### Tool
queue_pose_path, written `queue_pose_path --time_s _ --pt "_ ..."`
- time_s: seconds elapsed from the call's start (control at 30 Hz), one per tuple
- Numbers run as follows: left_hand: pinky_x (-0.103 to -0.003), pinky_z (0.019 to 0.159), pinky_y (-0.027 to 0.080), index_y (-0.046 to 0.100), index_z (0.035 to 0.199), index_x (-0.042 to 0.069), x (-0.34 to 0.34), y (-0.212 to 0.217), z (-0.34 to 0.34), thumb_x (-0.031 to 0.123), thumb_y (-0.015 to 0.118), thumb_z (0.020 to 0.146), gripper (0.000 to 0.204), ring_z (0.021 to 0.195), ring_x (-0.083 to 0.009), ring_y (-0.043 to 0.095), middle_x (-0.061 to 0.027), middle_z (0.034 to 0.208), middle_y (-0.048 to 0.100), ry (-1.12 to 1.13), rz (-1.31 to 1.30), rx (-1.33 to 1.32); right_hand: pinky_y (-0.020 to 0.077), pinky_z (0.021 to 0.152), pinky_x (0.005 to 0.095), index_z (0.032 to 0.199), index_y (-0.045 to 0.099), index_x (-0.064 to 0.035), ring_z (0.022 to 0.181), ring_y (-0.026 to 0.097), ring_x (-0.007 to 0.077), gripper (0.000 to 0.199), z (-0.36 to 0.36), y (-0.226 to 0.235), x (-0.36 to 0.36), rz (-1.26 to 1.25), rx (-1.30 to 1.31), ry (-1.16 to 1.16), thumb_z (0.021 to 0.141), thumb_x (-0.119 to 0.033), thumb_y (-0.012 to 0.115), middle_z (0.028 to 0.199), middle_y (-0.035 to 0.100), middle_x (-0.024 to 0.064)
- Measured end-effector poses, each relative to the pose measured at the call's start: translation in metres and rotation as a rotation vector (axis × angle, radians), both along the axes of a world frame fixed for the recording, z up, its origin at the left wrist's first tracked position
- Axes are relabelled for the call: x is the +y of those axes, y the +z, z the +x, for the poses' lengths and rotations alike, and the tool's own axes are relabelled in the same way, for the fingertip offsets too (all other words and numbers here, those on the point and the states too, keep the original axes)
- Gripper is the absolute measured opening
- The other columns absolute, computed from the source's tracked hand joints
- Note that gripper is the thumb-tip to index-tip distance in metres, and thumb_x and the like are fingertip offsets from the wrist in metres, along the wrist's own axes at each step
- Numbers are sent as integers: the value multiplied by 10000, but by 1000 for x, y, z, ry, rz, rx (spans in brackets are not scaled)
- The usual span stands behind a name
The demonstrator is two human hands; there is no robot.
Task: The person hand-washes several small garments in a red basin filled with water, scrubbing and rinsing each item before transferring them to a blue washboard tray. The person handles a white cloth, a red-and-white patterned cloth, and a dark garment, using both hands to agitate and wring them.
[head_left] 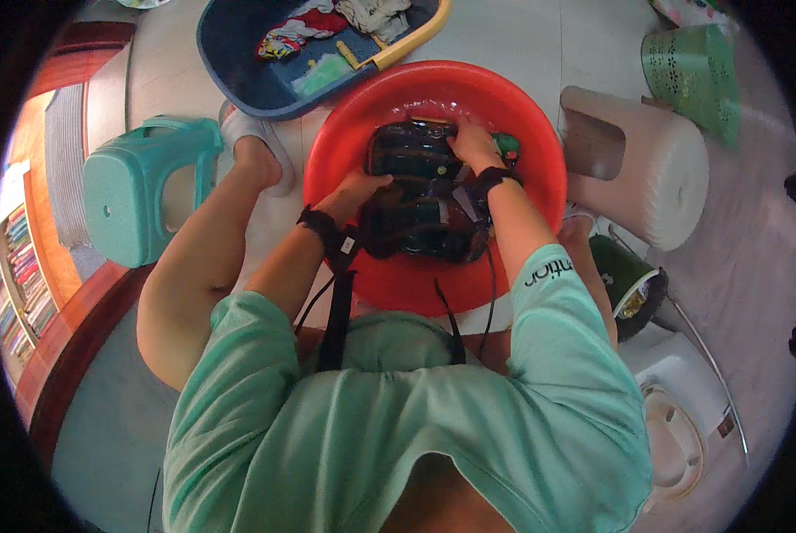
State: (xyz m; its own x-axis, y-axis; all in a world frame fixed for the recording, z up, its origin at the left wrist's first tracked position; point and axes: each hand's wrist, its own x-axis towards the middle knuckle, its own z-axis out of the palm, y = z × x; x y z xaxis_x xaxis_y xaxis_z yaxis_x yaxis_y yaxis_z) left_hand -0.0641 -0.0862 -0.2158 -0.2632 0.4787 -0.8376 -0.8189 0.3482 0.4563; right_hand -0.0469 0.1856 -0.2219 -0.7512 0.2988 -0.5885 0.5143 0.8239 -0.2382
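Note:
A dark, glossy, wet bulky item [416, 226] with puffy ridges, perhaps a padded bag or garment, lies in a round red basin [540, 231] between my knees. My left hand [360, 189] grips its left edge, thumb on top and fingers mostly hidden. Higher up, near the item's upper right, my right hand [474, 142] holds it with bent fingers, some out of sight. A small green and red patch [507, 147] shows just right of that hand. Both wrists wear dark bands.
A blue tub [229, 67] with clothes and a yellow-handled thing stands beyond the basin. To the left is a teal stool [118, 200]; to the right lie a pale stool [673, 178] and a green bin [624, 275]. A green perforated basket [696, 80] stands farther right.

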Motion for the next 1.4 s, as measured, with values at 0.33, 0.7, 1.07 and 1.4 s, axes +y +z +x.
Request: queue_pose_path --time_s 0.33,0.7,1.07,1.4 --pt "-414 814 493 630 1098 13 13 104 -29 290 667 817 396 908 -333 662 -205 953 680 -637 -391 671 456 914 457 1139 621 -13 1076 570 425 403 11 21 10 -264 266 -319 836 -277 589 1110 622 267" --pt "-469 785 476 646 959 13 45 206 5 289 660 801 318 860 -415 615 -234 866 645 -848 -131 1037 464 890 360 1262 544 -42 1063 607 263 511 82 55 33 -476 126 -530 804 -234 663 1169 630 145" --pt "-434 927 455 450 1289 -4 61 173 44 189 622 803 550 1104 -355 531 -193 1204 534 -917 -120 1355 489 678 400 1167 588 -36 827 612 262 429 129 -5 45 -622 -304 -586 789 -227 658 965 659 111" --pt "-539 1123 228 216 1503 154 41 85 40 113 541 822 756 1334 -371 359 -214 1447 369 -992 -418 1487 514 757 422 1158 499 18 899 652 360 444 129 26 16 -146 -73 -539 837 -268 610 966 655 212"
